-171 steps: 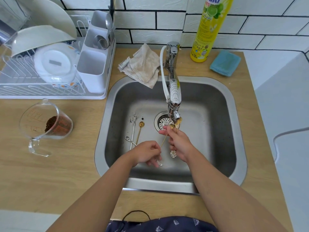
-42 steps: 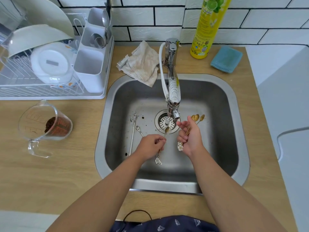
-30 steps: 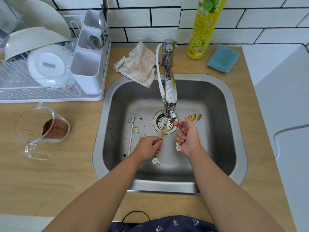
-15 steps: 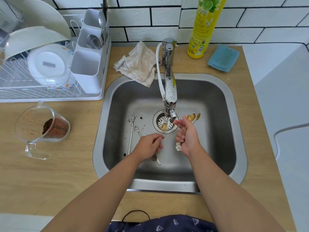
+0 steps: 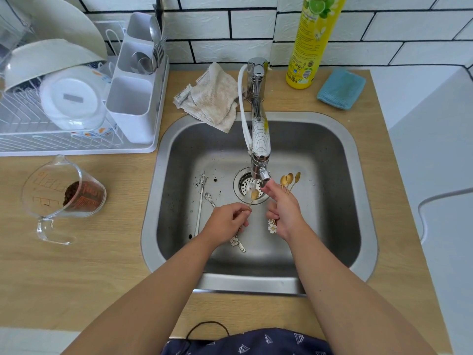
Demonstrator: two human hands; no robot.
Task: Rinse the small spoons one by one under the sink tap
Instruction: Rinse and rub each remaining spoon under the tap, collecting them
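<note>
Our left hand pinches the thin stem of one gold teaspoon, its bowl under the tap over the drain. Just to the right, our right hand curls around a bundle of gold spoons, bowls pointing far. Two silver spoons lie on the sink floor at left. We judge these spoons light, stiff and slippery when wet, so mid-stem is the safest hold.
</note>
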